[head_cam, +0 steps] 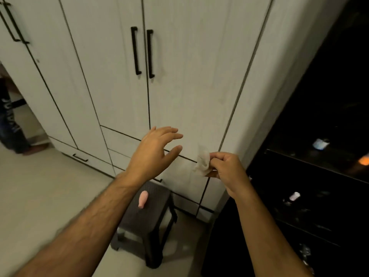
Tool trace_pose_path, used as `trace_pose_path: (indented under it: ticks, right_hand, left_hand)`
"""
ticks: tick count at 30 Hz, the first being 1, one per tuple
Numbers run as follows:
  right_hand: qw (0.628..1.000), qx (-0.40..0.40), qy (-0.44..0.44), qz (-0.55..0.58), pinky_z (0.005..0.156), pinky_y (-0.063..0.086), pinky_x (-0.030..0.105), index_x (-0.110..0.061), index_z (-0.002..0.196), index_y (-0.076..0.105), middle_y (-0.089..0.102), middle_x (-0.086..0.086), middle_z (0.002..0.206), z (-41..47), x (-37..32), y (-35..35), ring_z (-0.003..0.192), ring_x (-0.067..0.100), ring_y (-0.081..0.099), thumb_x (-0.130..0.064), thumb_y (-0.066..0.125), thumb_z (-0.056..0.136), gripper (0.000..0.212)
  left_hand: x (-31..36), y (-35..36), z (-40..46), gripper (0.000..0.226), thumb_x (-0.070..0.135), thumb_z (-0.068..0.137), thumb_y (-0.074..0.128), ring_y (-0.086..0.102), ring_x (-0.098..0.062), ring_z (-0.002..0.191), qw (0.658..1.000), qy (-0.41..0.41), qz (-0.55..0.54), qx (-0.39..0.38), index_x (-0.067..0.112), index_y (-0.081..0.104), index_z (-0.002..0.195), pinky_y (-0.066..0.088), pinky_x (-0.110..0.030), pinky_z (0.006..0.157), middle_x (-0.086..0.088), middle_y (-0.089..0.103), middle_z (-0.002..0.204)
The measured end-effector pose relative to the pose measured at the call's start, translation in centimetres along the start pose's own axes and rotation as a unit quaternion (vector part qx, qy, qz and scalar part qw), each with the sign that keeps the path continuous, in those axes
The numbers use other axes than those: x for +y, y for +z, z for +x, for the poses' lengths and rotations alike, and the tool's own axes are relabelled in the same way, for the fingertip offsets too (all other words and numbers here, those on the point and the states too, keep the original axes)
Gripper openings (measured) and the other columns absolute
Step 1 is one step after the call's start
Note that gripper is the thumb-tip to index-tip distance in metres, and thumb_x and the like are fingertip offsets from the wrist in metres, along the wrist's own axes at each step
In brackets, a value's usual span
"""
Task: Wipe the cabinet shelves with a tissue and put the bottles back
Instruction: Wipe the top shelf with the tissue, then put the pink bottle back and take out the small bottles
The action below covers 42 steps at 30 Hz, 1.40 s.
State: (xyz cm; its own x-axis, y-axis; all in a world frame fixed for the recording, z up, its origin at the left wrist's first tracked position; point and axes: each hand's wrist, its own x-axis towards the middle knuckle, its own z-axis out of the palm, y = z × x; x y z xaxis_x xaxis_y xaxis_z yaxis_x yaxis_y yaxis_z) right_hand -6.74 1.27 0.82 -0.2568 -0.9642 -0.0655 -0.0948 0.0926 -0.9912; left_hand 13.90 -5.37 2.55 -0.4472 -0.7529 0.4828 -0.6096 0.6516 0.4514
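Observation:
A tall white cabinet (pixel 179 86) stands in front of me, its two middle doors closed, each with a black bar handle (pixel 136 50). My right hand (pixel 225 168) pinches a crumpled white tissue (pixel 202 161) in front of the lower part of the right door. My left hand (pixel 157 150) is held out beside it with fingers spread and relaxed, holding nothing. A pink bottle (pixel 143 199) lies on its side on a dark stool (pixel 147 222) below my hands. Shelves inside the closed cabinet are hidden.
Drawers (pixel 123 140) sit under the cabinet doors. At the right, dark open shelving (pixel 311 196) holds several small blurred items. A person's legs (pixel 10 124) show at the far left. Pale floor (pixel 40 196) stretches left of the stool.

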Motion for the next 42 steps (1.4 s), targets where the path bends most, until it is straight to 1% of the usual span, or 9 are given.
trace_pose_path:
  ticks: [7, 12, 18, 21, 23, 26, 29, 35, 42]
  right_hand:
    - [0.989, 0.02, -0.004, -0.147, 0.082, 0.059, 0.035, -0.014, 0.102, 0.075, 0.074, -0.002, 0.095, 3.2, 4.6, 10.4, 0.088, 0.013, 0.07, -0.01, 0.07, 0.087, 0.017]
    - [0.989, 0.058, 0.017, -0.137, 0.07, 0.058, 0.022, -0.021, 0.112, 0.062, 0.067, -0.008, 0.101, 3.6, 7.2, 15.1, 0.089, 0.006, 0.066, -0.008, 0.076, 0.081, 0.036]
    - [0.991, 0.074, 0.045, -0.1, 0.078, 0.058, 0.027, -0.026, 0.096, 0.063, 0.072, -0.004, 0.098, 4.7, 9.9, 17.6, 0.091, 0.009, 0.069, -0.004, 0.074, 0.081, 0.03]
    - [0.992, 0.065, 0.073, -0.086, 0.075, 0.058, 0.024, -0.022, 0.092, 0.068, 0.073, -0.004, 0.092, 5.8, 11.3, 18.2, 0.086, 0.008, 0.07, 0.001, 0.074, 0.08, 0.027]
    - [0.992, 0.058, 0.096, -0.062, 0.07, 0.056, 0.019, -0.019, 0.09, 0.069, 0.073, -0.001, 0.088, 6.4, 12.6, 18.6, 0.08, 0.008, 0.07, 0.005, 0.073, 0.078, 0.027]
    - [0.988, 0.053, 0.134, -0.05, 0.068, 0.055, 0.018, -0.015, 0.086, 0.067, 0.072, 0.001, 0.083, 7.3, 15.6, 19.4, 0.077, 0.011, 0.07, 0.009, 0.069, 0.079, 0.025]
    - [0.979, 0.05, 0.192, -0.036, 0.076, 0.058, 0.027, -0.018, 0.083, 0.067, 0.072, 0.005, 0.086, 7.4, 19.2, 20.3, 0.083, 0.017, 0.07, 0.008, 0.065, 0.081, 0.027]
    - [0.957, 0.061, 0.283, 0.002, 0.079, 0.059, 0.034, -0.021, 0.087, 0.063, 0.072, 0.01, 0.094, 8.6, 24.9, 22.5, 0.087, 0.02, 0.071, 0.005, 0.065, 0.085, 0.026]
    - [0.941, 0.062, 0.333, 0.021, 0.06, 0.054, 0.017, -0.018, 0.087, 0.067, 0.074, -0.002, 0.083, 11.4, 30.7, 27.1, 0.077, 0.009, 0.072, 0.002, 0.066, 0.085, 0.02]
  left_hand:
    - [-9.0, -0.2, -2.9, 0.029, 0.038, 0.095, 0.054, 0.049, -0.007, 0.125, 0.998, -0.04, -0.011, -0.056, 0.032, 0.063, 0.123, 0.02, -0.031, 0.114, 0.007, 0.057, 0.136]
    - [-13.5, 1.1, -4.2, 0.028, 0.033, 0.094, 0.058, 0.053, -0.009, 0.121, 0.993, -0.06, -0.005, -0.101, 0.029, 0.066, 0.12, 0.023, -0.035, 0.112, 0.007, 0.062, 0.129]
    - [-17.5, 4.2, -6.2, 0.023, 0.037, 0.09, 0.065, 0.058, -0.002, 0.092, 0.985, -0.096, -0.008, -0.142, 0.029, 0.071, 0.11, 0.04, -0.033, 0.097, 0.011, 0.07, 0.11]
    - [-18.9, 5.8, -7.1, 0.019, 0.037, 0.089, 0.066, 0.048, 0.007, 0.082, 0.981, -0.132, -0.022, -0.143, 0.031, 0.072, 0.106, 0.045, -0.039, 0.095, 0.014, 0.07, 0.105]
    - [-19.9, 6.9, -7.9, 0.019, 0.038, 0.09, 0.065, 0.047, 0.012, 0.078, 0.973, -0.165, -0.041, -0.154, 0.031, 0.072, 0.106, 0.049, -0.031, 0.092, 0.015, 0.071, 0.105]
    - [-21.4, 9.1, -9.3, 0.022, 0.037, 0.092, 0.063, 0.053, 0.012, 0.075, 0.95, -0.237, -0.08, -0.188, 0.03, 0.072, 0.11, 0.038, -0.005, 0.072, 0.014, 0.072, 0.105]
    - [-22.4, 11.1, -11.5, 0.023, 0.037, 0.093, 0.061, 0.055, 0.016, 0.072, 0.927, -0.293, -0.107, -0.21, 0.029, 0.071, 0.113, 0.037, -0.004, 0.062, 0.014, 0.072, 0.1]
    - [-25.2, 14.0, -14.0, 0.021, 0.036, 0.093, 0.062, 0.059, 0.012, 0.083, 0.884, -0.372, -0.162, -0.232, 0.03, 0.069, 0.112, 0.041, -0.007, 0.072, 0.019, 0.068, 0.099]
    - [-32.3, 18.6, -16.2, 0.022, 0.033, 0.087, 0.071, 0.06, 0.018, 0.082, 0.825, -0.465, -0.228, -0.227, 0.028, 0.07, 0.109, 0.042, 0.001, 0.068, 0.024, 0.065, 0.087]
